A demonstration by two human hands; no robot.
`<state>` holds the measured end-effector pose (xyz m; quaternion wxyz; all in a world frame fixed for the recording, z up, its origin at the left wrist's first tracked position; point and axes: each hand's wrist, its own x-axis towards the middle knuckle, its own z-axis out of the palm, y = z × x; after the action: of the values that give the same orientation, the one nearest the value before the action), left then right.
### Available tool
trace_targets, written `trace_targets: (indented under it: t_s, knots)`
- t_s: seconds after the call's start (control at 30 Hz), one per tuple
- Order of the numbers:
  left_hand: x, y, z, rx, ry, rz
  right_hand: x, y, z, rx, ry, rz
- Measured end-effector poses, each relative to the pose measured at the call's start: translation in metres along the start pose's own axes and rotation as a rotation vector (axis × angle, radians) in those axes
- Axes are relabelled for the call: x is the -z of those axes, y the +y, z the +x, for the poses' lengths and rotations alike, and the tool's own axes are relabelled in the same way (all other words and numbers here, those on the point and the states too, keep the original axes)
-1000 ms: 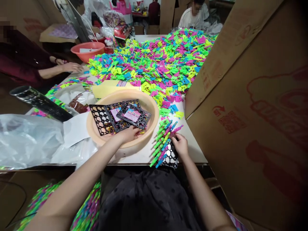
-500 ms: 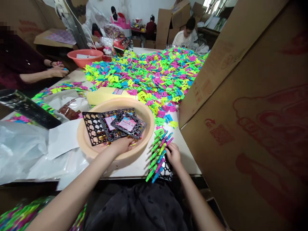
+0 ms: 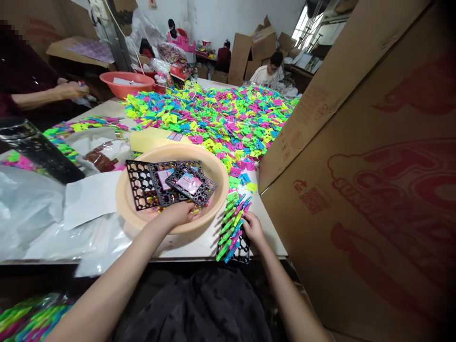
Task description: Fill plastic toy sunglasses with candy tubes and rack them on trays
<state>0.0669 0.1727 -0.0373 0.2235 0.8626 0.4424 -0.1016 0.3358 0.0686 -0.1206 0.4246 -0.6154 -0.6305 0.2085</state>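
My left hand (image 3: 181, 213) reaches into the peach plastic basin (image 3: 124, 190). Its fingers are curled down among small shiny red and gold pieces (image 3: 197, 209), and their tips are hidden. Above it in the basin lie several black perforated trays (image 3: 139, 186), with printed pink-and-blue cards (image 3: 188, 183) on them. My right hand (image 3: 253, 227) is closed at the right side of slanted rows of pen-like plastic sticks (image 3: 231, 230) in green, blue, pink and yellow. These stand in another black perforated tray (image 3: 244, 251) at the table's front edge. What the right fingertips hold cannot be made out.
A large heap of coloured plastic pieces (image 3: 221, 118) covers the far table. A tall cardboard box (image 3: 356, 190) walls off the right side. On the left are clear plastic bags (image 3: 28, 209), a white sheet (image 3: 90, 197) and a black cylinder (image 3: 46, 154). A co-worker's hands (image 3: 76, 90) are beyond.
The view has shifted slightly. My left hand stays in the basin with its fingers among the small pieces, and my right hand stays beside the sticks. The co-worker's hands at left have moved.
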Motion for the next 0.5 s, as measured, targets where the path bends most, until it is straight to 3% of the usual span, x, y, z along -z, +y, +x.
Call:
trace_targets:
  t_s: [0.13,0.27,0.4,0.5]
  knots:
    - [-0.003,-0.004,-0.002,0.016,0.028,-0.053,-0.002,0.006,0.000,-0.020,0.020,0.044]
    - [0.004,-0.006,-0.006,0.031,0.129,-0.152,-0.007,0.008,0.006,-0.041,0.031,0.084]
    - [0.015,-0.003,-0.028,0.097,0.371,-0.299,-0.001,0.006,0.013,-0.060,-0.021,0.140]
    - [0.009,0.004,-0.061,0.108,0.647,-0.683,0.018,0.010,0.025,-0.113,-0.057,0.158]
